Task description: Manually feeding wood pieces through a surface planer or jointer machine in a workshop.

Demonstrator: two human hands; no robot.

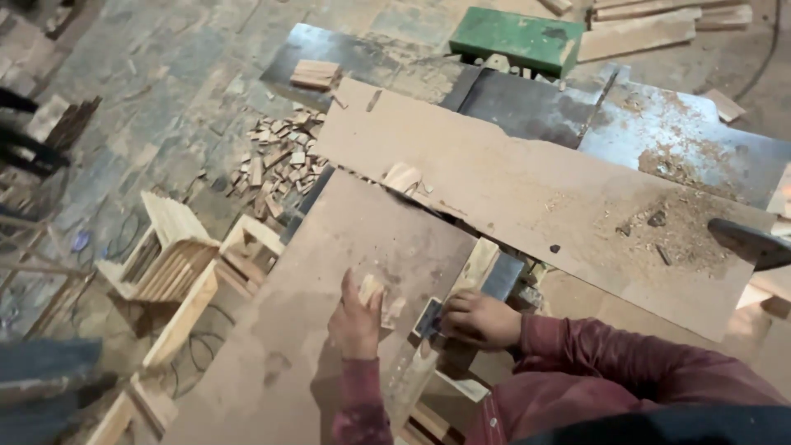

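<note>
On the dusty brown board counter [527,189] of a workshop saw bench, the left hand [356,317] clamps a small pale wooden block [371,290], its long axis pointing away, while the right hand [482,319], just beside, presses closed on a dark flat piece [428,318].

Matt, dusty fibreboard sheet [527,177]; pale raw wood block [370,290]; perhaps dull metal table [692,136].

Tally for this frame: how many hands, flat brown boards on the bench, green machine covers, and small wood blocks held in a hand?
Hands: 2 — left hand, right hand
Flat brown boards: 2 — near board, far board
Green machine cover: 1
Small wood block held in the left hand: 1
Total: 6
</note>
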